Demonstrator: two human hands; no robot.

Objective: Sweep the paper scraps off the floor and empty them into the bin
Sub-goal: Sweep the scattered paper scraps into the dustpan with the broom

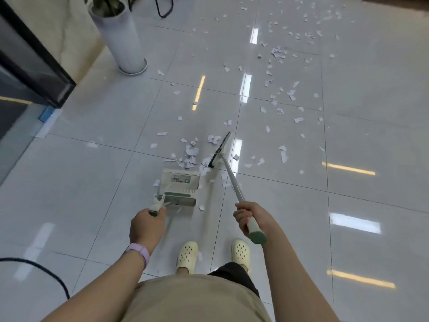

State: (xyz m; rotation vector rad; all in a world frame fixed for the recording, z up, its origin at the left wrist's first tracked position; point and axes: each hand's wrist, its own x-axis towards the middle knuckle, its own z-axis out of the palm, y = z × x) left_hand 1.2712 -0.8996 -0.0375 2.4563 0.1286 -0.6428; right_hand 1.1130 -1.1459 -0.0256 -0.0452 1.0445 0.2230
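head view, looking down at a glossy tiled floor. the left hand has its grip clenched round the handle of a pale dustpan, which rests on the floor at near centre with its mouth facing far. the right hand has its grip clenched round the upper shaft of a broom, just below its green end cap; the shaft slopes down and away to a black-bristled head standing on the floor just right of and slightly beyond the dustpan. a small heap of paper scraps lies between the broom head and the dustpan mouth, touching neither clearly. further scraps are scattered over the tiles to the right and far right, thinning toward the far edge; a few lie close beside the dustpan. a lilac wristband sits on the left wrist. two cream perforated clogs stand near, behind the dustpan. at far left a tall white cylindrical planter stands on the floor beside a dark-framed glass panel. a black cable curves at near left.
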